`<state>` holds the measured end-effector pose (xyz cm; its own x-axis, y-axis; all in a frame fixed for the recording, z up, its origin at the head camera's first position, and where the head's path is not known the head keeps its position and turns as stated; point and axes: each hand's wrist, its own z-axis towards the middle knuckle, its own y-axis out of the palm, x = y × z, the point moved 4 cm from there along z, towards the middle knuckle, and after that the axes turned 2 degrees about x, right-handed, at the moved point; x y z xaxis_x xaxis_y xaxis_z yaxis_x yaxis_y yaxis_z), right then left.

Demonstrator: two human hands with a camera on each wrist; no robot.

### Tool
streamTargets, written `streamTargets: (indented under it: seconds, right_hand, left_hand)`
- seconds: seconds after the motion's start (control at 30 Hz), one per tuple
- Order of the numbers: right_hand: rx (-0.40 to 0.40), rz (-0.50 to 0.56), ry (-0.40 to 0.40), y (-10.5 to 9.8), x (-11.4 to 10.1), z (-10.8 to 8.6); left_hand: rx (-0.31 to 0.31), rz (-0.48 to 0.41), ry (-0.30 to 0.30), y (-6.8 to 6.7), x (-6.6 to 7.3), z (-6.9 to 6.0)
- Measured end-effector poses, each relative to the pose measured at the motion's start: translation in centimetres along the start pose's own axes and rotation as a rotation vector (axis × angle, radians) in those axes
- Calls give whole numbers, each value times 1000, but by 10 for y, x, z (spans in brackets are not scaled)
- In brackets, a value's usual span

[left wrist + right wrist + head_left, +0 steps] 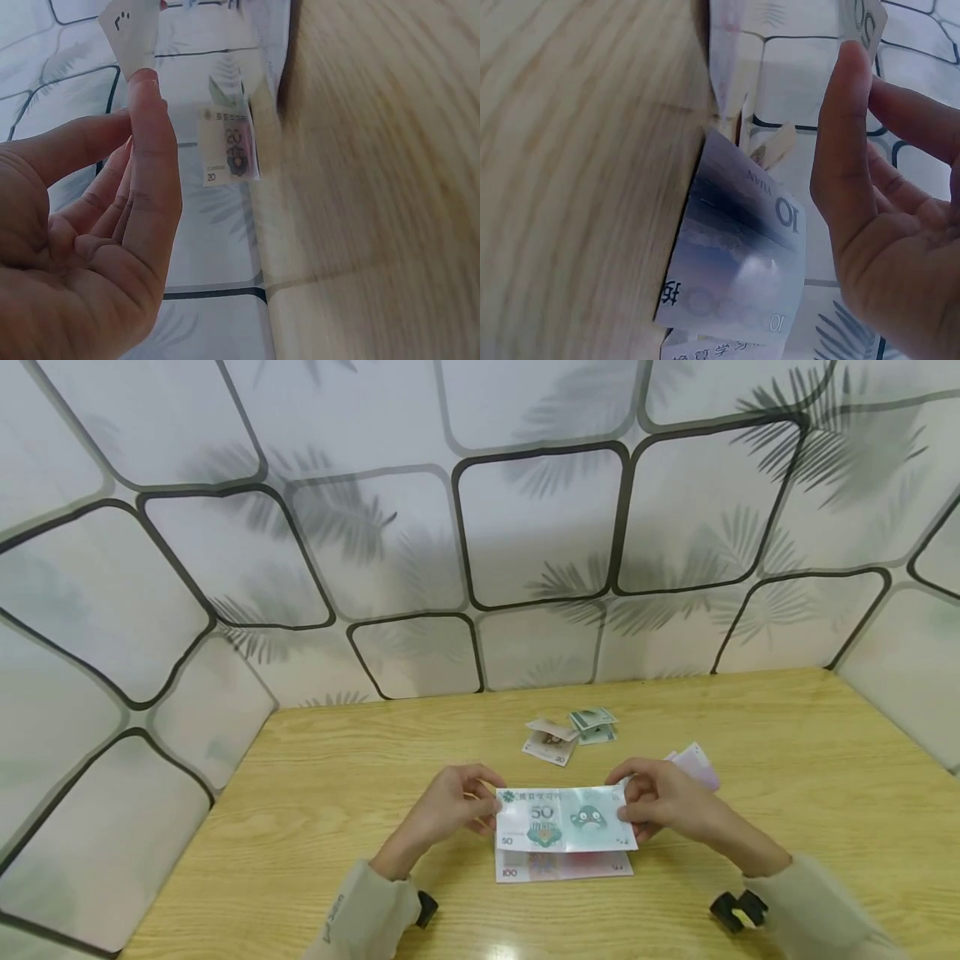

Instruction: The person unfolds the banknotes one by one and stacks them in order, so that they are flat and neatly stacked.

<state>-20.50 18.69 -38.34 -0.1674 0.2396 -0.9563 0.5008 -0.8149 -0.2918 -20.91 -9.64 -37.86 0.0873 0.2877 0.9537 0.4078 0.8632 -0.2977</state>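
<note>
A green-and-white note marked 50 [566, 820] is held flat by both hands, one at each short end. The left hand [453, 807] pinches its left edge, and the right hand [667, 802] pinches its right edge. Under its lower edge a pink note marked 100 [562, 866] shows, mostly covered. In the left wrist view the left hand [112, 217] has thumb and forefinger on the note's corner [133, 34]. The right wrist view shows the right hand [892, 195] pinching the other end [866, 26].
On the wooden table [337, 752], a folded brown note marked 20 [551, 743] and a folded green note [594, 725] lie behind the hands. A purple note [697, 766], marked 10 in the right wrist view, lies beyond the right hand. Patterned cloth [540, 527] borders the table.
</note>
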Motion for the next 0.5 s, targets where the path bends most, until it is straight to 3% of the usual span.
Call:
streamTargets:
  seconds: [0.5]
  right_hand:
    - [-79, -60, 59, 9, 4, 9]
  left_hand:
    - [-76, 69, -71, 6, -6, 0]
